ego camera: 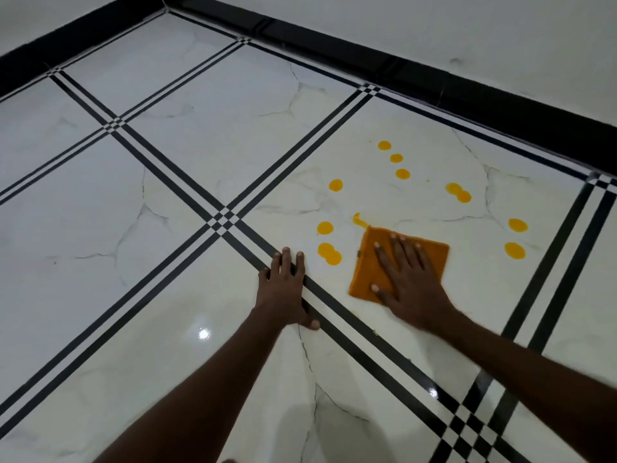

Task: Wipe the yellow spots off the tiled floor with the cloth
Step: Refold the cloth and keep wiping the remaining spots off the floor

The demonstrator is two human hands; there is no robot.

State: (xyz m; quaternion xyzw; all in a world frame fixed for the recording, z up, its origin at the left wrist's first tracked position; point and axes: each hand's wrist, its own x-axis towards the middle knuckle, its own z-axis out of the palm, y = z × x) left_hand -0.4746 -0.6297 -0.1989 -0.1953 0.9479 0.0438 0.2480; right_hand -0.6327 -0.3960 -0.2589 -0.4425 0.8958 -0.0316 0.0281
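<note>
An orange folded cloth [367, 262] lies flat on a white marbled floor tile [417, 155]. My right hand [409, 282] presses on it, palm down, fingers spread. Several round yellow spots ring the cloth: one pair [330, 253] just left of it, a row of three [396, 158] farther away, another pair [458, 192], and two [516, 238] on the right. A smeared yellow streak [360, 221] touches the cloth's far corner. My left hand [283, 289] rests flat on the floor, over the black tile lines, holding nothing.
Black double stripes [213, 202] cross the glossy floor between tiles. A black skirting board [434, 81] runs along the white wall beyond the spots and meets another wall at a corner, top left.
</note>
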